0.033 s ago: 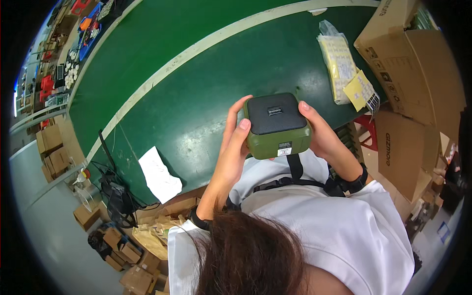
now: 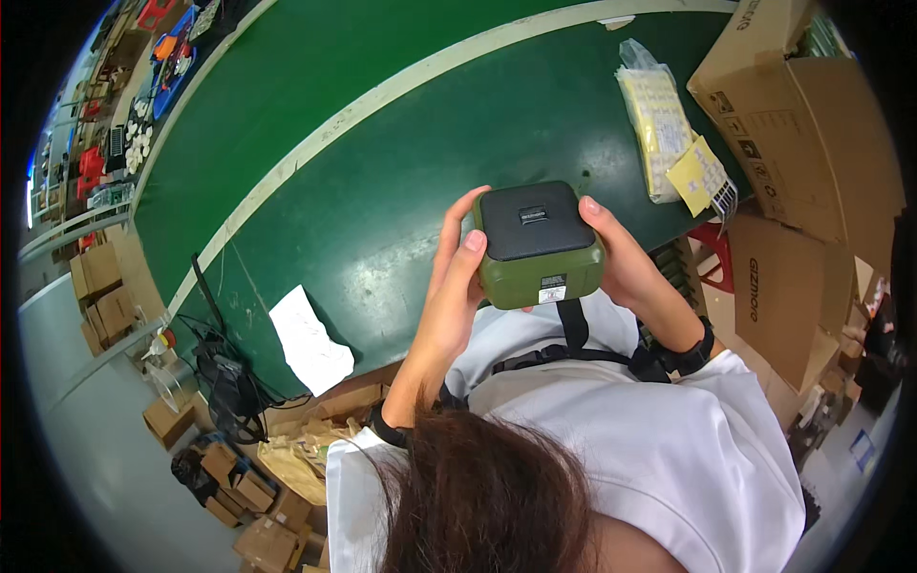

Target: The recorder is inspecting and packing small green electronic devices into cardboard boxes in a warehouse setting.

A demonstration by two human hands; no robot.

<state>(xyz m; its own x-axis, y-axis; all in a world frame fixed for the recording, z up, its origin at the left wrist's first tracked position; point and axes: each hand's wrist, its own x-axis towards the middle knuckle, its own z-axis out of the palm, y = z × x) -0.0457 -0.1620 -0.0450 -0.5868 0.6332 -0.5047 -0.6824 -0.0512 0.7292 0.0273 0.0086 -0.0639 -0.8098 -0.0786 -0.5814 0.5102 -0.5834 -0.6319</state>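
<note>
A squarish dark green device [image 2: 540, 275] with rounded corners and a black top panel [image 2: 535, 239] is held level over the near edge of the green table. A small emblem sits in the middle of the panel, and a black and white label [image 2: 552, 288] is on the side facing me. My left hand [image 2: 457, 272] grips its left side, thumb at the panel's edge and a finger along the far corner. On the right side, my right hand [image 2: 621, 258] is closed round it with the thumb on the upper edge. The other fingers are mostly hidden.
White crumpled paper [image 2: 310, 342] lies on the green table [image 2: 382, 210] to the left. At the right are a clear bag of yellow sticker sheets [image 2: 659, 124], a loose yellow sheet [image 2: 699, 175] and a large open carton [image 2: 774, 143]. A black bag [image 2: 229, 387] hangs off the left edge.
</note>
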